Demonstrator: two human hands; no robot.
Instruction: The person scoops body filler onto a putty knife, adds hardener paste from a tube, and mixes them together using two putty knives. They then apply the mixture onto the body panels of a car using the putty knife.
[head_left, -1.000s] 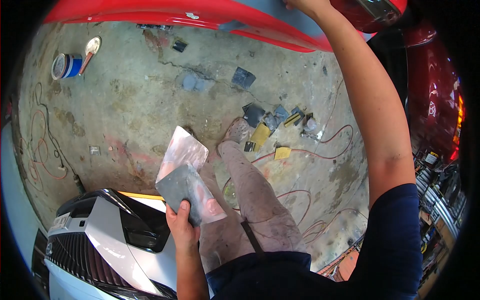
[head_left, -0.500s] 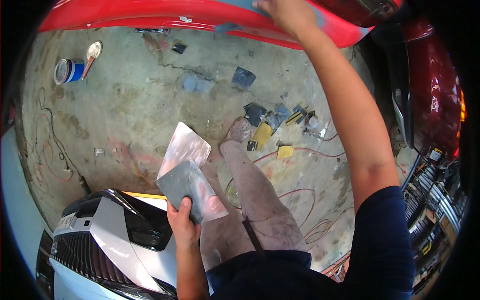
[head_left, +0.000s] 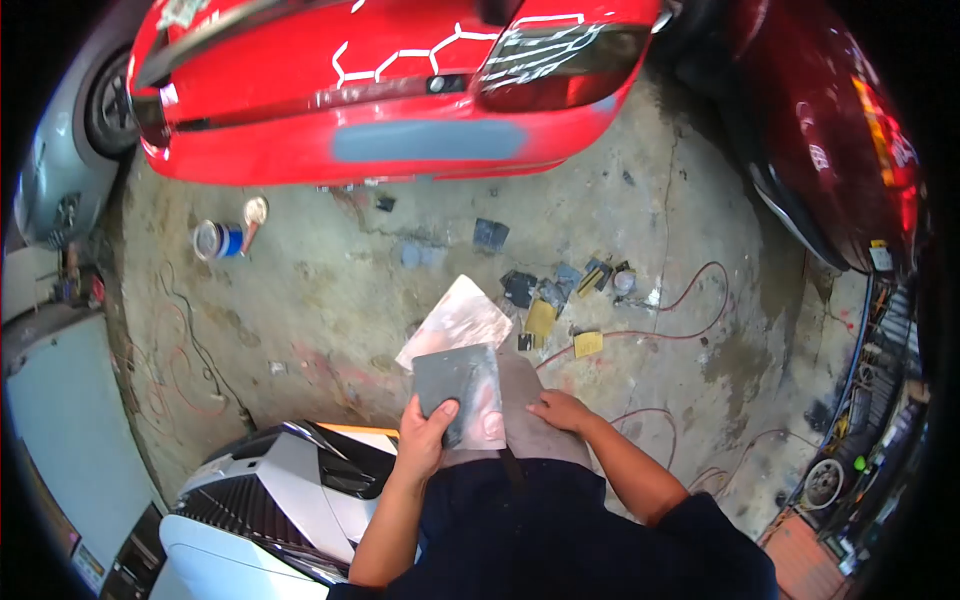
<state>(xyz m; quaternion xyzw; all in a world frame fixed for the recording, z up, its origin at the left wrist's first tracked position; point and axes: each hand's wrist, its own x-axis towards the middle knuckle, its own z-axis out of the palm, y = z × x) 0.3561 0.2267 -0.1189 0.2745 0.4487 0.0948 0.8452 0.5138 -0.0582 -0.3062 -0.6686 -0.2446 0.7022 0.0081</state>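
My left hand (head_left: 428, 440) is closed on a thin grey plate (head_left: 455, 375), thumb on top; pinkish filler smears cover its right side. Behind its upper edge, a pale board (head_left: 458, 325) with pink smears sticks out, apparently held in the same grip. My right hand (head_left: 562, 411) rests by the thigh of my dusty trousers (head_left: 530, 385), fingers stretched out and nothing visible in them. Ahead stands the red car (head_left: 270, 150), with a smooth grey patch (head_left: 430, 141) on its rear bumper.
A blue-and-white can (head_left: 218, 240) and its round lid (head_left: 256, 210) are on the concrete floor. Sandpaper pieces (head_left: 541, 318) and a hose (head_left: 640, 333) lie ahead. A dark red car (head_left: 800, 150) stands right, a white bumper (head_left: 290, 490) lower left, shelving (head_left: 885, 400) far right.
My right hand has come away from the red bumper, down to my thigh. The view has tilted up, showing more of the red car. My left hand keeps the plate and board.
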